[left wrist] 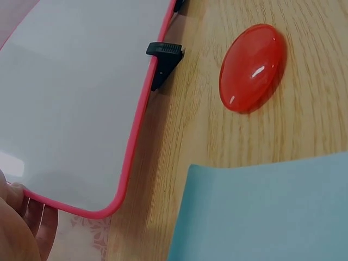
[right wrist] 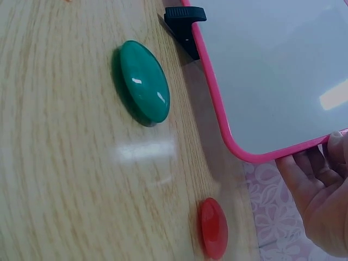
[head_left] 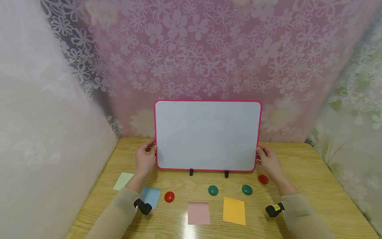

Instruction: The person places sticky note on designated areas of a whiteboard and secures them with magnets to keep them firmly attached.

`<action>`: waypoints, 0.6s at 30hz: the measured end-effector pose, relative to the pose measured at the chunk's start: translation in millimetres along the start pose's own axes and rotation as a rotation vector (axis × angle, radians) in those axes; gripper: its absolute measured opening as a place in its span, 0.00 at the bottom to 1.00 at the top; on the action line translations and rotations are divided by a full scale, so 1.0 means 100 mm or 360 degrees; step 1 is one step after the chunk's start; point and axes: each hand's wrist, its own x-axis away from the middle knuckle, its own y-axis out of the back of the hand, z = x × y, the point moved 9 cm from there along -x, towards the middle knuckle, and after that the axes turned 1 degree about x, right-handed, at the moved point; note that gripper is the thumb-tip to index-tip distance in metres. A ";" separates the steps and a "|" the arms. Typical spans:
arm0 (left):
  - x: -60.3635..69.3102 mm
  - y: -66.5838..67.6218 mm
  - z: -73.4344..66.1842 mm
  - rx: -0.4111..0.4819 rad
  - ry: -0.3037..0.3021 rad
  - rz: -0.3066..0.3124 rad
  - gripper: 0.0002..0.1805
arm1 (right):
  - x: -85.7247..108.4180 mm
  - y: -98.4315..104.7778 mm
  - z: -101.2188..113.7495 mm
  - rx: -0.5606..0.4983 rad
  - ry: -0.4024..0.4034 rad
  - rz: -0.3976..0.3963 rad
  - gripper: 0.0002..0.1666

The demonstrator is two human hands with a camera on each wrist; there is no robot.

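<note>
A whiteboard with a pink frame stands nearly upright at the back of the table, its lower edge in two black stand feet. By its left edge my left hand grips the frame, thumb in front and fingers reaching behind. On the opposite edge, my right hand pinches the frame in the same way, and the right wrist view shows those fingers partly behind the board. A small dark stroke marks the white surface at upper left.
On the wooden table lie red domed discs, green domed discs, and square paper notes: pale green, blue, pink and orange. A floral curtain hangs behind the board.
</note>
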 end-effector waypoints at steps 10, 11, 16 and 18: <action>0.00 0.01 0.02 0.0028 0.0025 0.0022 0.15 | 0.01 0.00 0.00 -0.0034 0.0005 0.0023 0.33; 0.00 0.02 0.03 0.0025 0.0026 0.0030 0.14 | 0.01 0.00 0.00 -0.0038 -0.0002 0.0023 0.33; 0.01 0.04 0.08 0.0019 0.0077 0.0088 0.15 | 0.02 0.01 0.00 -0.0060 -0.0029 0.0011 0.34; 0.02 0.06 0.11 0.0019 0.0091 0.0116 0.15 | 0.02 0.01 0.00 -0.0064 -0.0031 0.0011 0.34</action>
